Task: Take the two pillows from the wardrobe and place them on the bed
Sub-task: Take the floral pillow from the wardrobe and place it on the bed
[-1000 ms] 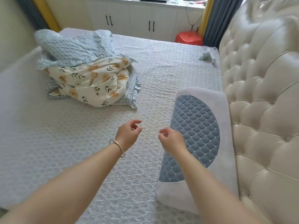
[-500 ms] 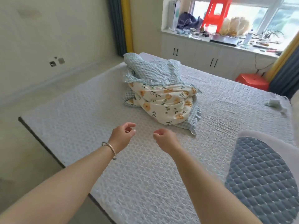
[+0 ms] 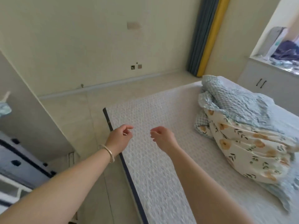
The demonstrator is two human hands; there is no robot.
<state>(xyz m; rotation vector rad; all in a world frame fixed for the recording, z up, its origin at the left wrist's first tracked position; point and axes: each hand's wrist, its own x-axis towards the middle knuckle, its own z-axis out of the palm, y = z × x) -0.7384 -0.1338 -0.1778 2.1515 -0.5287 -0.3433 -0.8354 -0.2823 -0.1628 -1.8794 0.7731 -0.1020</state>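
**Empty hands, no pillow in sight: thoughts on the next grab**

While both hands are hovering over the near corner of the bed (image 3: 161,113), nothing is being held: the left hand (image 3: 119,138) and right hand (image 3: 163,139) are both loosely curled, fingers (image 3: 127,127) relaxed around air. No pillow or wardrobe is showing in this view, so I can't say where the pillows are. My guess is a pillow is going to be light, soft and floppy, so taking it by both short ends should be working best. The crumpled quilt (image 3: 239,126) is hogging the right side of the bed, leaving the left strip free. Floor (image 3: 72,110) beside the dark mattress edge (image 3: 113,131) is looking open, though some furniture (image 3: 19,159) is crowding the far left.
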